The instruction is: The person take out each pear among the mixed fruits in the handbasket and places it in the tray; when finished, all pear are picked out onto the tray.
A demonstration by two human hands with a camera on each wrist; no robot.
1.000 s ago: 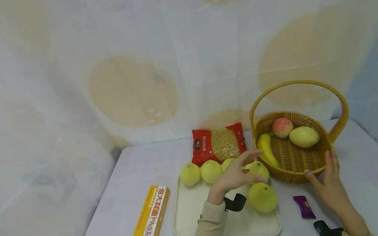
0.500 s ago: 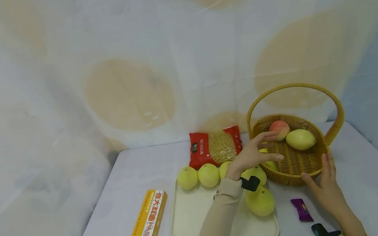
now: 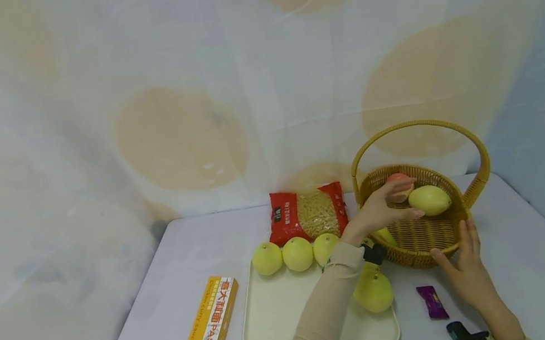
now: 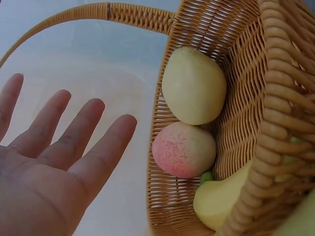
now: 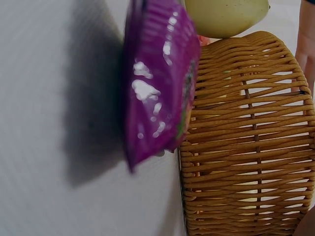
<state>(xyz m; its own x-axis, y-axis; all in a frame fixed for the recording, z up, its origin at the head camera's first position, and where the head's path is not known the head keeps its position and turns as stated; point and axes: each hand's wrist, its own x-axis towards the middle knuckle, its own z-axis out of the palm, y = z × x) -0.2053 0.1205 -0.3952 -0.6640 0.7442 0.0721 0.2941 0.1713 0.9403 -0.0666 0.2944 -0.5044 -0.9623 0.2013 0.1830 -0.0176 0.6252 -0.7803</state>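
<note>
My left hand (image 3: 383,209) hangs over the left part of the wicker basket (image 3: 426,256), fingers stretched out and holding nothing. Behind its fingers in the head view is a pink peach (image 4: 183,150), partly hidden. A pale yellow oval fruit (image 3: 429,200) lies beside the peach. At the basket's left side rests a banana (image 4: 222,196), mostly covered by the hand and wrist in the head view. My right hand (image 3: 473,276) rests with nearly straight fingers against the basket's right front side, thumb near the front rim.
A purple wrapped snack (image 3: 432,302) lies before the basket. Left of it, a cream tray (image 3: 275,327) carries several yellow-green pomelos (image 3: 298,254). A red pasta bag (image 3: 308,213) stands behind the tray, and a yellow pasta box (image 3: 207,329) lies to the left.
My left hand has moved rightward and up from above the tray's pomelos to over the basket near the peach. The right hand stays at the basket's side.
</note>
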